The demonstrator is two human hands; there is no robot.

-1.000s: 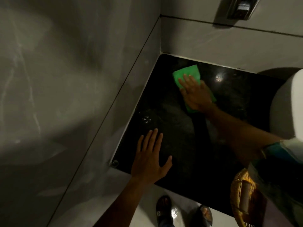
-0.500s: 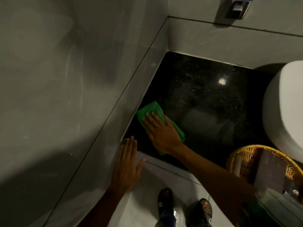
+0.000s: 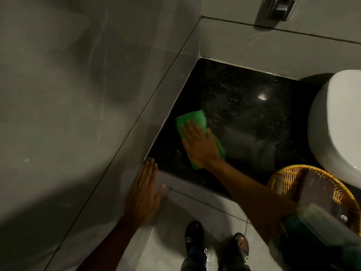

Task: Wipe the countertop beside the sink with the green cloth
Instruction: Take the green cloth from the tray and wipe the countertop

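The right hand (image 3: 201,142) lies flat, palm down, on the green cloth (image 3: 192,119), pressing it onto the black countertop (image 3: 244,114); the fingers are spread and extended, not curled around the fabric. The cloth sits near the left edge of the countertop, close to the grey tiled wall (image 3: 78,94), with its far end showing beyond the fingertips and a strip showing at the wrist. The left hand (image 3: 144,192) is open and flat, holding nothing, fingers together, resting against the wall at the front left corner of the countertop. The white sink (image 3: 338,130) stands at the right, with a yellow woven basket (image 3: 283,180) just in front of it.
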